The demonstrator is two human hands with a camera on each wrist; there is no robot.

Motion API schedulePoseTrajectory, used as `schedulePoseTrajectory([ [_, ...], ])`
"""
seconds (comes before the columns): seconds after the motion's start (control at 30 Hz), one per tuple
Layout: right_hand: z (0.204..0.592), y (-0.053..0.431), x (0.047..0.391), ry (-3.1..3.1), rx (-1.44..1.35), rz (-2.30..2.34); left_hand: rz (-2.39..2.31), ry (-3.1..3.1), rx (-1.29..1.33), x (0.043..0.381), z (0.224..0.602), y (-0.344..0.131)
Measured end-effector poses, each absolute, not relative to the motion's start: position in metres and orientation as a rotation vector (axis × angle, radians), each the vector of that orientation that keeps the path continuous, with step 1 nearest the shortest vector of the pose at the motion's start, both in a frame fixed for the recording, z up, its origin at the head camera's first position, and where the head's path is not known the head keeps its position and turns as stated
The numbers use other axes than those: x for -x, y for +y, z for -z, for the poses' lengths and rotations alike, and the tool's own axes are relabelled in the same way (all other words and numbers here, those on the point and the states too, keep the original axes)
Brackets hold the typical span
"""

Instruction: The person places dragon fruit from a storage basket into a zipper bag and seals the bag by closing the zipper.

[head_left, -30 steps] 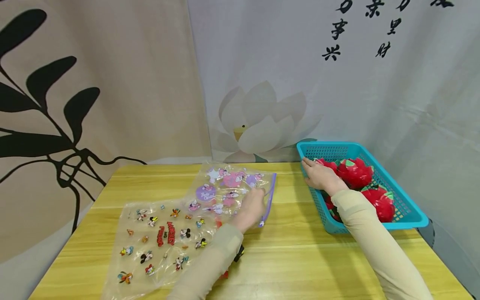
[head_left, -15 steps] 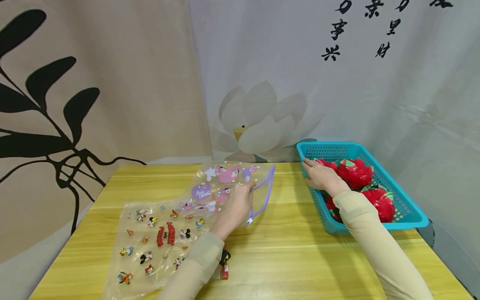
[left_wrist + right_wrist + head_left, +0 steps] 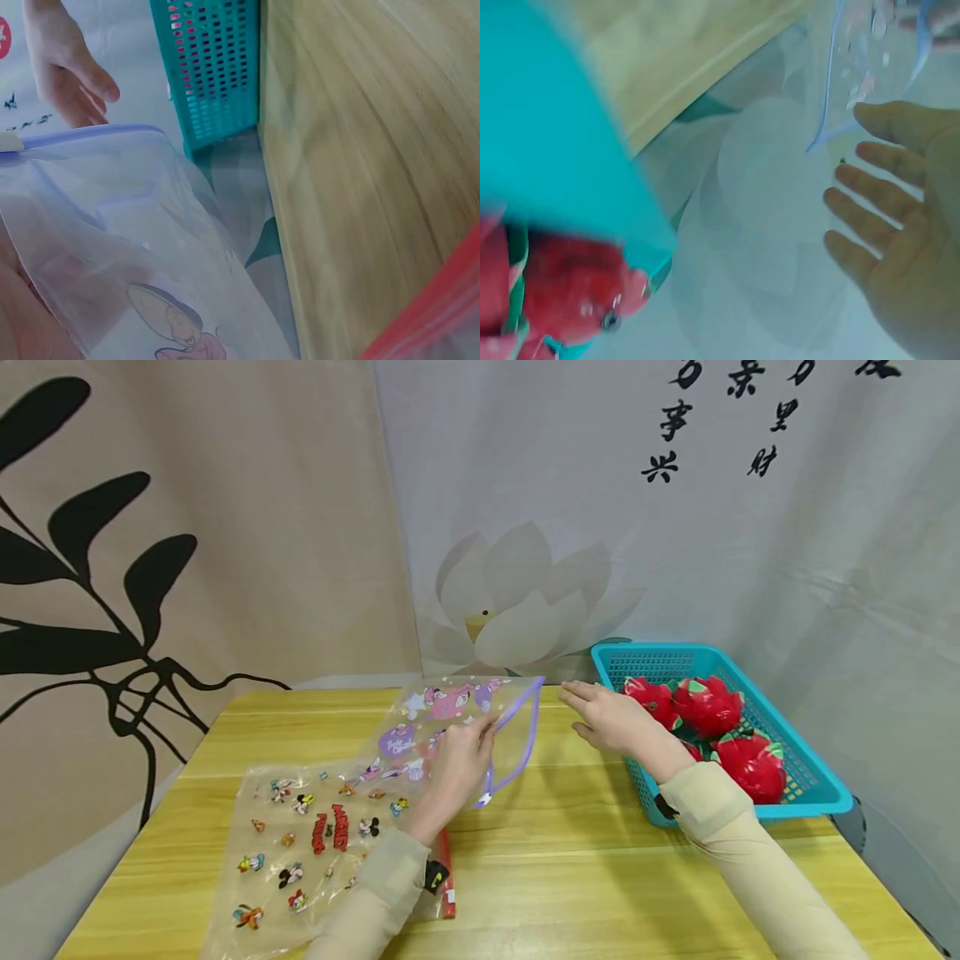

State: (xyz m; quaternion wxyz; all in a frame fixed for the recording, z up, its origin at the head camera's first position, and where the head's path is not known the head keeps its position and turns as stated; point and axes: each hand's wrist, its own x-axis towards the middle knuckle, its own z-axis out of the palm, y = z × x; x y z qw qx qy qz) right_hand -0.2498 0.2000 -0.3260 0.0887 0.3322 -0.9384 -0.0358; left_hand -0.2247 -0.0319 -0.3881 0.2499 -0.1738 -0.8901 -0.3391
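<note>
My left hand (image 3: 459, 764) pinches the upper layer of a clear zip bag (image 3: 397, 739) with pink and purple cartoon prints. The bag's purple-edged mouth gapes and faces right. In the left wrist view, the bag's purple edge (image 3: 97, 135) is lifted above the table. My right hand (image 3: 618, 722) hovers with fingers extended between that mouth and the blue basket (image 3: 813, 812), holding nothing. In the right wrist view, its fingers (image 3: 862, 214) are spread near the bag. Several red dragon fruits (image 3: 708, 706) with green tips lie in the basket.
A second clear zip bag (image 3: 300, 852) with cartoon prints and a red zip strip (image 3: 448, 893) lies flat at the front left, partly under my left forearm. The wooden table (image 3: 570, 877) ends at a patterned curtain (image 3: 300, 527) behind.
My left hand has drawn the bag's upper edge left and up, and the mouth has parted. My right hand has left the basket's rim and moved left towards the bag.
</note>
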Motion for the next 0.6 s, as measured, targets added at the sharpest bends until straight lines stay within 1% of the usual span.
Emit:
schedulePoseTrajectory([
  [0.17, 0.340, 0.184, 0.248, -2.644, -1.128, 0.120, 0.945, -2.477, 0.458, 0.223, 0.382, -0.036],
  [0.3, 0.352, 0.175, 0.251, -2.534, -1.189, 0.122, 0.937, -2.449, 0.496, 0.221, 0.378, -0.040],
  [0.6, 0.376, 0.161, 0.267, -2.237, -1.204, 0.109, 0.934, -2.417, 0.549, 0.216, 0.377, -0.049],
])
